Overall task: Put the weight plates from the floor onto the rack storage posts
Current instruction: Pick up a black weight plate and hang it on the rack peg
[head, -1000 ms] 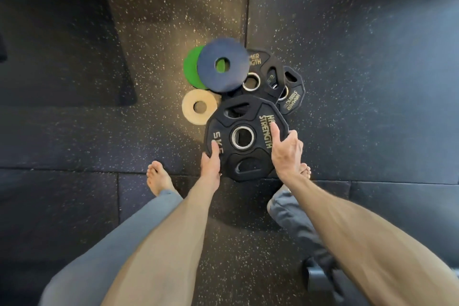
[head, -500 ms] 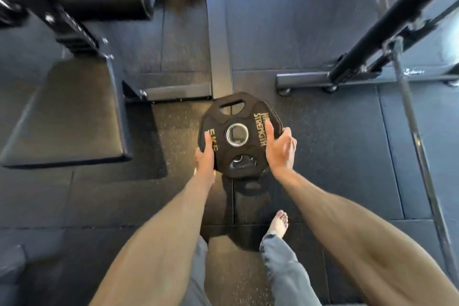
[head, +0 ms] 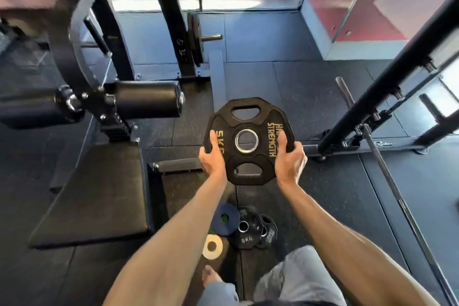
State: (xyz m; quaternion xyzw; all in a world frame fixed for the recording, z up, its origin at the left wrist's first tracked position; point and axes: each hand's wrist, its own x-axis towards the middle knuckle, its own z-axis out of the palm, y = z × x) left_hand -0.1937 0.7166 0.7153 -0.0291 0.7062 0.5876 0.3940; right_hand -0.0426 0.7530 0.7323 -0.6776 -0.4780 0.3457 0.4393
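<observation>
Two bare forearms, no sleeves, left hand (head: pixel 213 159) and right hand (head: pixel 289 160) without gloves, rings or watch, light grey trousers (head: pixel 295 278), creased at the knee, one bare foot (head: pixel 210 276)

A padded bench (head: pixel 94 196) sits at left under a black roller pad (head: pixel 146 102). A steel barbell (head: pixel 397 194) lies on the rubber floor (head: pixel 323 97) at right.

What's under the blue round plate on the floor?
The blue plate lies on something green, which shows through its centre hole and at its lower edge. Its right side overlaps a black plate. How big the green thing is stays hidden.
</observation>
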